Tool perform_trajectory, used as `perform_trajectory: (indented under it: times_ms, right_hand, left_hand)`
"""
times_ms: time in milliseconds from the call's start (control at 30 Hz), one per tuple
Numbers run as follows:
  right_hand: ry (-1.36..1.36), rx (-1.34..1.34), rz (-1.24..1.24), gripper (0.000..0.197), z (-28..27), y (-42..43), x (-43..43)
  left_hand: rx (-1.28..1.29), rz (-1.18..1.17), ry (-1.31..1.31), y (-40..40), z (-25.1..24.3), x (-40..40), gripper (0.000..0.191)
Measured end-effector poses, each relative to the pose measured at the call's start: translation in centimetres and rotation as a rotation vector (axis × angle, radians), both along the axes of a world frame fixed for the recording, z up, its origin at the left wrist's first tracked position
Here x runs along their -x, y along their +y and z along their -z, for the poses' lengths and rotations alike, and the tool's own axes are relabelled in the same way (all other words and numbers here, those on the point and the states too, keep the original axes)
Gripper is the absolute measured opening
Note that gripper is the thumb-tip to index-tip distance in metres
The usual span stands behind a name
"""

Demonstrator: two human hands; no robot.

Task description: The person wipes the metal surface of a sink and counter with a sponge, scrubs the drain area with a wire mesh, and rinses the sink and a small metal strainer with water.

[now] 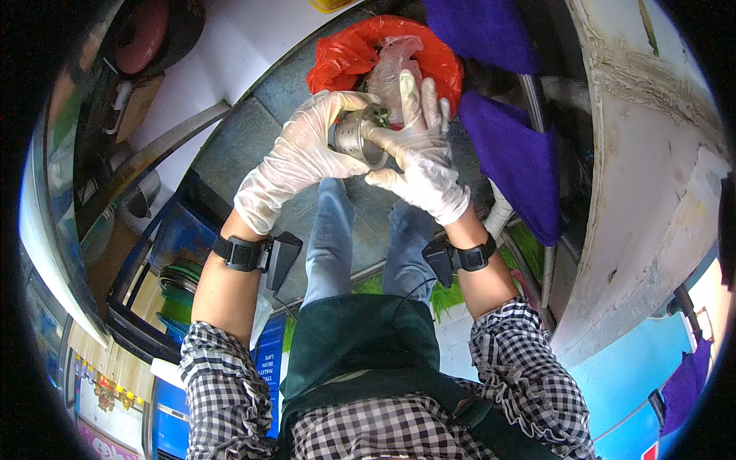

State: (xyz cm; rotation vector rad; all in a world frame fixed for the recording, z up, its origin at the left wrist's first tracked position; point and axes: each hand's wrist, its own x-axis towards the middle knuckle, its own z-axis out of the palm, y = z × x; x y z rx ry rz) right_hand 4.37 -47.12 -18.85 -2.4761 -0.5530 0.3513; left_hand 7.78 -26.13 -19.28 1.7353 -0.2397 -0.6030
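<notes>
My left hand [305, 141], in a thin translucent glove, grips a small perforated metal cup [352, 138] lying on its side. Some dark green matter [379, 114] shows at the cup's mouth. My right hand [422, 144], gloved too, has its thumb and fingers spread, with one digit reaching into or across the cup's mouth; the exact contact is unclear. Just beyond both hands stands a bin or container lined with a red plastic bag [339, 57]. A crumpled clear plastic bag [397, 63] lies inside it, partly behind my right hand.
Purple cloths [517, 167] hang over a metal rail [535, 103] at the right, beside a pale stained panel [638, 190]. Dark floor tiles [224, 161] lie below. Stacked green dishes [178, 287] sit on a shelf at the left, near a curved metal edge [167, 144].
</notes>
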Motion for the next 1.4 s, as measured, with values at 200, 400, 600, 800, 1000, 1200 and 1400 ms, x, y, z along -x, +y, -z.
perform_trajectory:
  times_ms: [200,400,600,800,1000,1200,1400]
  right_hand:
    - [-0.023,0.116,0.039,0.066,-1.8,0.6,-0.6]
    - [0.033,-0.089,-0.009,0.063,0.1,0.1,0.0]
    - [-0.132,0.091,-0.016,0.057,1.7,-1.1,-0.2]
    - [-0.118,0.23,0.048,0.068,3.8,-1.7,-0.2]
    - [0.031,0.083,0.22,0.068,4.9,-2.6,0.2]
    - [-0.09,-0.171,0.115,0.062,3.4,-1.9,0.1]
    - [-0.098,-0.107,0.16,0.066,6.2,-2.6,1.0]
  left_hand:
    - [0.021,-0.106,0.214,-0.4,0.1,0.2,0.065]
    - [-0.028,-0.057,0.16,-0.3,0.0,0.2,0.066]
    - [-0.137,-0.02,0.126,-0.5,-1.0,0.1,0.065]
    - [-0.125,-0.082,0.266,-0.6,0.5,0.1,0.068]
    - [-0.083,-0.129,0.223,-1.2,2.7,1.0,0.074]
    - [0.092,-0.238,0.276,-1.2,3.6,1.6,0.078]
    - [0.152,-0.207,0.307,-1.1,1.8,1.4,0.075]
